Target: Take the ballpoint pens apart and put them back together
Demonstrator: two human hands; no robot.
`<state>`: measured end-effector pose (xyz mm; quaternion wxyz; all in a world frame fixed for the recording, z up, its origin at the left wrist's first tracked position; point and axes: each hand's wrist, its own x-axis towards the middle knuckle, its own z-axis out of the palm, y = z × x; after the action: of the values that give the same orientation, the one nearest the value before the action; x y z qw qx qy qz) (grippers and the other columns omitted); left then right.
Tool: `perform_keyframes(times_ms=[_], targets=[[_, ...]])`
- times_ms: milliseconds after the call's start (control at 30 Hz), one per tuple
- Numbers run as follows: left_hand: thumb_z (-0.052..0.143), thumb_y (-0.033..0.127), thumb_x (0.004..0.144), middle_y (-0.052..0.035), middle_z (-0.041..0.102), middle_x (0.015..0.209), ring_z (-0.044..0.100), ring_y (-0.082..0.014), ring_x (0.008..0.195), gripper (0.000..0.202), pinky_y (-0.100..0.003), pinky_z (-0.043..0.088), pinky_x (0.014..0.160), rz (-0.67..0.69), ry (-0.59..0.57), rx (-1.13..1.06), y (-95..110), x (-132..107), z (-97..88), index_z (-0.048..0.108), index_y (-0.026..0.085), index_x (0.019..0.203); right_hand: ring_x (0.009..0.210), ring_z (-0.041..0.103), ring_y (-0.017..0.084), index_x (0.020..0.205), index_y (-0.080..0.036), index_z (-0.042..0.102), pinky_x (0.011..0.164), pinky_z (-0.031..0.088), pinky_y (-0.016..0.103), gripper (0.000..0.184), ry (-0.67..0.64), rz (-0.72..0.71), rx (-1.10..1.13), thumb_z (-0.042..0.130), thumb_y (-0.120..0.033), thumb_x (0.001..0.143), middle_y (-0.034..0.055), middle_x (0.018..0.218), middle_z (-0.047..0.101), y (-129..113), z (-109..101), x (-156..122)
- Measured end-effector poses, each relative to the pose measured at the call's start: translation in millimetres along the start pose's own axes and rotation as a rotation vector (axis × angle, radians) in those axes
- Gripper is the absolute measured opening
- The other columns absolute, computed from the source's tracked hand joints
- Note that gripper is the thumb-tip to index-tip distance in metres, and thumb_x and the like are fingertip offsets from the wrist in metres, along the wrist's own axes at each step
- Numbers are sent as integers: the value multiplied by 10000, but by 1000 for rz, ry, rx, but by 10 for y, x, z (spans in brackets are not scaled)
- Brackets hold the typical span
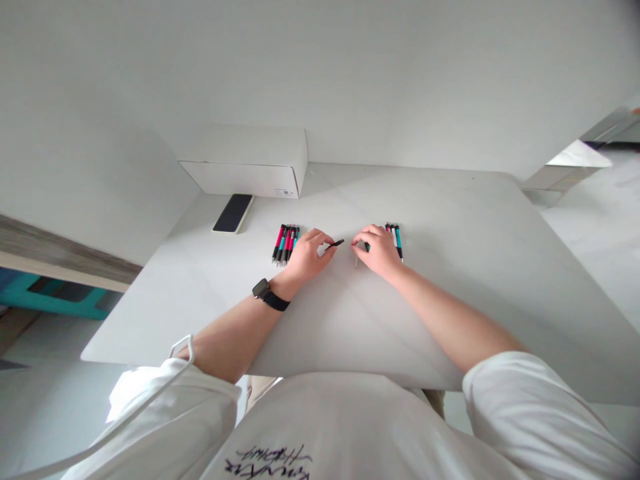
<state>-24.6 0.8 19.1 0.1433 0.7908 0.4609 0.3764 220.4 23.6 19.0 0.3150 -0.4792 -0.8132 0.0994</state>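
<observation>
My left hand (310,257) pinches a small black pen part (335,245) between thumb and fingers, over the white table. Beside that hand lies a row of pens (284,245), red and teal with black grips; its right end is partly covered by the hand. Across a short gap, my right hand (379,252) is closed with thumb and fingertips together. What sits in that pinch is mostly hidden; a reddish bit shows at the tips. A thin pale stick (357,262) shows just below these fingers. Several more pens (397,239) lie beside the right hand, partly behind it.
A white box (245,179) stands against the wall at the back left of the white table (450,220). In front of it lies a phone (233,213), dark screen up. A white cable (125,407) runs along my left sleeve.
</observation>
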Motion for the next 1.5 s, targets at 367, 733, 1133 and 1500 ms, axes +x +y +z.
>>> perform_keyframes(times_ms=[367,733,1133,1500], targets=[[665,270,977,-70,689,1039,673,-219,995,100,-399,555,940,68,-64,-77,76,-2,-10,719,231,1052,965,679,229,936,-271,770,901,526,386,184,133,-10,405,703,-440,965,45,970,719,-73,-87,-19],[657,299,988,-78,692,1046,674,-220,994,120,-406,561,937,62,-92,-102,80,3,-18,722,227,1060,972,681,233,965,-266,773,894,541,385,241,78,39,369,664,-481,982,61,994,733,-106,-90,-33],[568,300,1046,-74,696,1038,673,-202,998,163,-374,554,927,36,-62,-147,77,13,-10,700,212,1081,1062,669,240,1163,-288,790,1002,501,426,264,70,-51,275,576,-388,1044,66,1113,733,1,-151,1],[511,306,1070,-74,688,1038,671,-205,999,202,-371,550,921,9,-56,-133,78,11,3,691,218,1098,1143,546,305,994,-328,840,997,380,495,192,-168,-159,-223,686,-222,953,64,1236,696,284,-209,181]])
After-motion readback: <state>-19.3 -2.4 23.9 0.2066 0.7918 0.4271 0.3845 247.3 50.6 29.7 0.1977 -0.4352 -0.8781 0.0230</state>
